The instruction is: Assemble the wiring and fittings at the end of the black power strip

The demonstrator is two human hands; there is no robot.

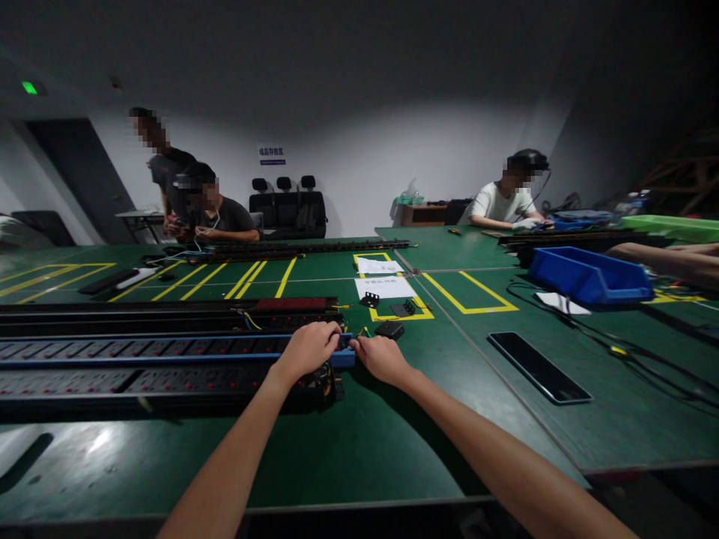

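Several long strips lie side by side on the green table. One has a blue frame (pixel 225 361) around a row of dark modules with red dots. Over its right end rests my left hand (pixel 311 346), fingers curled down onto the end of the strip. My right hand (pixel 382 358) is closed in a pinch just right of that end; what it holds is too small to make out. Yellow and green wire ends stick up beside its fingertips. Behind it sit a small black part (pixel 389 329) and black brackets (pixel 403 308) near white paper (pixel 383 287).
A dark phone (pixel 539 367) lies on the green table (pixel 416 457) to the right. Beyond it are a blue bin (pixel 589 275) and loose black cables (pixel 634 359). Another person's arms reach in at the right edge. People work across the table.
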